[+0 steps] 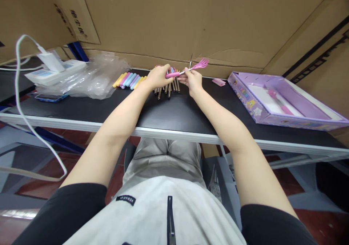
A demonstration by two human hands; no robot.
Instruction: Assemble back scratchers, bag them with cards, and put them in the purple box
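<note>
My left hand (160, 76) is closed around the pink handle (172, 75) of what looks like a pink back scratcher with a slotted, claw-like head (201, 63). My right hand (193, 80) pinches its thin metal shaft just below that head. Beneath and between both hands lies a bunch of metal tubes (169, 90) with coloured far ends, partly hidden by my fingers. To the left of my left hand, a row of yellow, pink, blue and purple handles (130, 80) rests on the black tabletop (174, 115).
A purple open box (247, 99) stands at the right with a pink piece (280, 101) inside. Small pink pieces (219, 82) lie beside it. Clear plastic bags (95, 79), a phone (51, 97), and a white charger (51, 61) with its cable are at the left. Cardboard (174, 19) walls the back.
</note>
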